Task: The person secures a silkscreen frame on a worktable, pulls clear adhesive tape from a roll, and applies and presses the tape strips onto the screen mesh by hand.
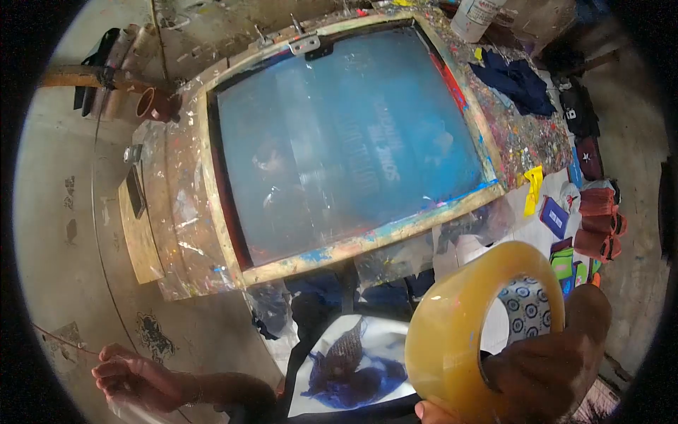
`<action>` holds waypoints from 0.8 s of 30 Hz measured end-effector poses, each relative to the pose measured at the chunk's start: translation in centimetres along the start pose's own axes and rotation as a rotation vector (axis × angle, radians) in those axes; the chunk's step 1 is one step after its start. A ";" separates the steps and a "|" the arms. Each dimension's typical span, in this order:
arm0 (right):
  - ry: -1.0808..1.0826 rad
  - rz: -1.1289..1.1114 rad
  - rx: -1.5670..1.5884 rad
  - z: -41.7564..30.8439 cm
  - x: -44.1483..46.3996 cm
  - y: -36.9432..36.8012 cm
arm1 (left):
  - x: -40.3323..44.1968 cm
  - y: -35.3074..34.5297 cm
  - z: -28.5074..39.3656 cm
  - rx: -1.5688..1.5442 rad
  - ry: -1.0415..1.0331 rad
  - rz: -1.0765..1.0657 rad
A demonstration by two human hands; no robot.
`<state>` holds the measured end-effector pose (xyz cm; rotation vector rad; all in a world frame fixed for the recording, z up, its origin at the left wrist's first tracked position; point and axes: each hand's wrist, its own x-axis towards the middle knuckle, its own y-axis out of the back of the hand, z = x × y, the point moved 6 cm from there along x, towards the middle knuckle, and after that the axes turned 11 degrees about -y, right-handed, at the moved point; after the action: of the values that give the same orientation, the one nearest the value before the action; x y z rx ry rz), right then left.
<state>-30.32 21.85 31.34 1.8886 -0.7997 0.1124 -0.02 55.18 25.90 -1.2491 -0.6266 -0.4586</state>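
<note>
Close to the camera, my right hand [540,378] grips a large roll of clear packing tape [445,332], with fingers through its cardboard core and the thumb at its lower edge. At the lower left, my left hand [138,378] is raised away from the table with its fingers curled together. A see-through strip, which looks like clear tape, hangs below those fingers and is partly out of view. Beyond both hands, a wooden-framed printing screen [289,162] with blue-grey mesh and faint lettering lies on the paint-spattered table [180,205].
A metal hinge clamp [306,46] sits at the frame's far edge. To the right are a white tub [477,18], a dark cloth [515,81], a yellow scrap [533,191] and several small bags [600,219]. A brown cup [155,104] stands at the left.
</note>
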 end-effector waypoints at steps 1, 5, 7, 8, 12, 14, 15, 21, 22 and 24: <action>-0.088 -0.086 -0.024 0.4 1.3 0.9 | -0.2 -0.1 -0.4 -0.025 0.002 -0.016; 0.196 -0.792 -0.180 2.2 0.6 0.0 | -0.3 0.5 -1.3 -0.022 0.038 0.041; 0.230 -0.101 -0.070 3.1 -1.3 -0.6 | -0.5 1.7 -2.4 -0.047 0.076 0.108; 0.236 0.131 -0.036 3.9 -1.6 0.1 | -0.7 2.0 -2.7 -0.054 0.091 0.137; 0.160 -0.780 0.293 7.4 -0.1 -2.2 | -1.8 2.7 -7.6 -0.069 0.219 0.153; -0.207 -0.599 0.131 11.6 -0.6 -2.1 | -1.0 1.0 -7.7 0.019 0.238 0.033; -0.371 -0.391 0.145 14.9 -1.3 -1.0 | -0.9 1.1 -8.3 0.005 0.241 0.080; -0.584 0.053 -0.325 35.5 -1.2 -0.4 | -2.4 3.1 -10.3 -0.071 0.264 0.289; -0.616 0.045 -0.423 38.2 -2.2 -0.9 | -2.6 3.4 -10.3 -0.073 0.262 0.287; -0.631 0.048 -0.517 41.1 -2.2 -1.0 | -3.1 4.2 -10.5 -0.031 0.255 0.282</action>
<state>-42.59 -11.68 10.75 1.4060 -1.1611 -0.6342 2.27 46.12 18.77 -1.2609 -0.2237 -0.3837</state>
